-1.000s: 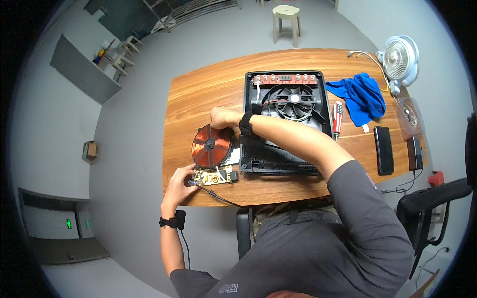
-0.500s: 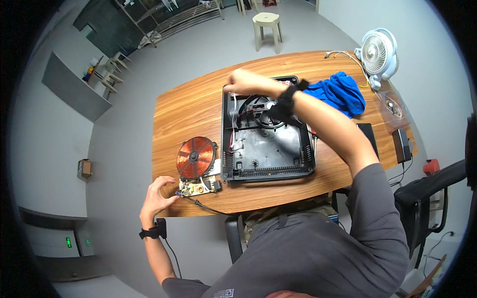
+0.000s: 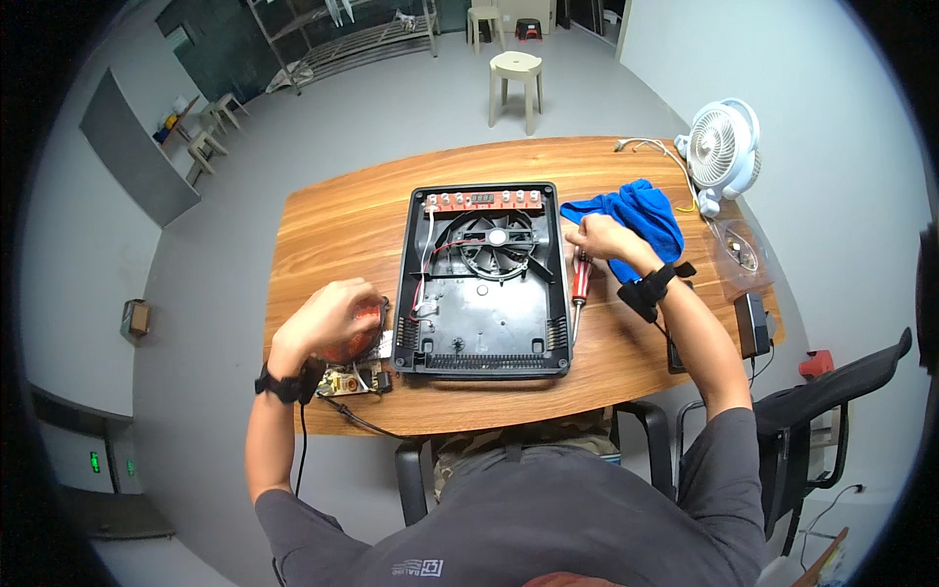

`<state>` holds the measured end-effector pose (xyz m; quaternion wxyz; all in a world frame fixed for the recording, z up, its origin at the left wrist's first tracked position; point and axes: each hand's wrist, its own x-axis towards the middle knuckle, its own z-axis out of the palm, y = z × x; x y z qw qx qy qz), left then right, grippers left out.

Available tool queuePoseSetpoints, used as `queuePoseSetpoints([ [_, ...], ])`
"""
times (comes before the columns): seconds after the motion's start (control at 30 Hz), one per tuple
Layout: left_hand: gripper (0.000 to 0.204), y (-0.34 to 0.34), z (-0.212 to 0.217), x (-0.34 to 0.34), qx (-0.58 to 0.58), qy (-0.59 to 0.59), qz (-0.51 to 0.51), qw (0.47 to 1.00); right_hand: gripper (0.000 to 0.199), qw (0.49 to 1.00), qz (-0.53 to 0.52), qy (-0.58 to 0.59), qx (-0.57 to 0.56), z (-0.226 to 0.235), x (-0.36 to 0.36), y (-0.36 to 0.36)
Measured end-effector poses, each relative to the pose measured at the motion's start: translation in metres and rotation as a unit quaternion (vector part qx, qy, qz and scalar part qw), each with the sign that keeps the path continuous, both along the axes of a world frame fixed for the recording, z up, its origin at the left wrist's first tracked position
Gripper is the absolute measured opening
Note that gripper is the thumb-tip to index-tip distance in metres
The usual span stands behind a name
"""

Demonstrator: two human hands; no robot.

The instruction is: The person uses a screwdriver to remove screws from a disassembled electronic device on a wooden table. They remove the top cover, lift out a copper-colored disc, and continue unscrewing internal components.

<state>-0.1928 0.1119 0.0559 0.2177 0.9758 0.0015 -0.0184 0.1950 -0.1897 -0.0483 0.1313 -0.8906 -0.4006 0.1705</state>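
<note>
Copper coil disc [image 3: 354, 331] at left front of counter [image 3: 333, 220], just left of black appliance base [image 3: 484, 328], mostly hidden under left hand [image 3: 328, 315]. Left hand draped over coil, fingers curled down on top, touching it; whether actually gripped, cannot tell. Small circuit board [image 3: 354, 380] w/ components just below coil, near counter front edge; black cable [image 3: 352, 419] running off it over the edge.

Right hand [image 3: 599, 236] on other side of base, fingers bunched loosely at top end of red-handled screwdriver [image 3: 578, 284]; touching or just above it, cannot tell; not clearly closed on anything. Screwdriver lying along right edge of base, tip toward person. Blue cloth [image 3: 636, 217] crumpled just behind and right of right hand.

Appliance base open, centre of counter: round black fan [image 3: 497, 243] in rear half, red control strip [image 3: 481, 201] along rear edge, white + red wires down left inside, vent slots along front.

Further out: white desk fan [image 3: 722, 149] at right rear corner, loose wires [image 3: 641, 147] beside it, clear plastic bag [image 3: 738, 249] w/ small parts at right edge, black adapter block [image 3: 751, 325] near right front. Beige stool [image 3: 515, 73] on floor beyond counter; black chair [image 3: 831, 391] to the right.
</note>
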Motion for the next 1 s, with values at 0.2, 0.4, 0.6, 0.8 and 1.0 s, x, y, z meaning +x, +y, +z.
queuePoseSetpoints([
  [0.2, 0.023, -0.013, 0.002, 0.068, 0.021, 0.016, -0.043, 0.999, 0.047, 0.996, -0.055, -0.023, 0.065, -0.013, -0.013, -0.010],
  [0.4, 0.022, -0.033, -0.014, 0.125, 0.047, -0.022, -0.094, 0.994, 0.066, 0.996, -0.080, -0.022, -0.012, 0.012, -0.029, -0.022],
  [0.6, 0.032, -0.048, -0.035, 0.181, 0.096, -0.026, -0.091, 0.991, 0.085, 0.996, -0.083, 0.007, -0.044, 0.004, -0.038, -0.024],
  [0.8, 0.039, -0.057, -0.052, 0.208, 0.126, 0.012, -0.075, 0.989, 0.068, 0.995, -0.059, 0.055, 0.051, -0.004, -0.030, -0.027],
  [1.0, 0.037, -0.062, -0.047, 0.213, 0.084, 0.037, -0.052, 0.994, 0.043, 0.972, -0.043, -0.040, 0.226, 0.047, -0.014, -0.034],
])
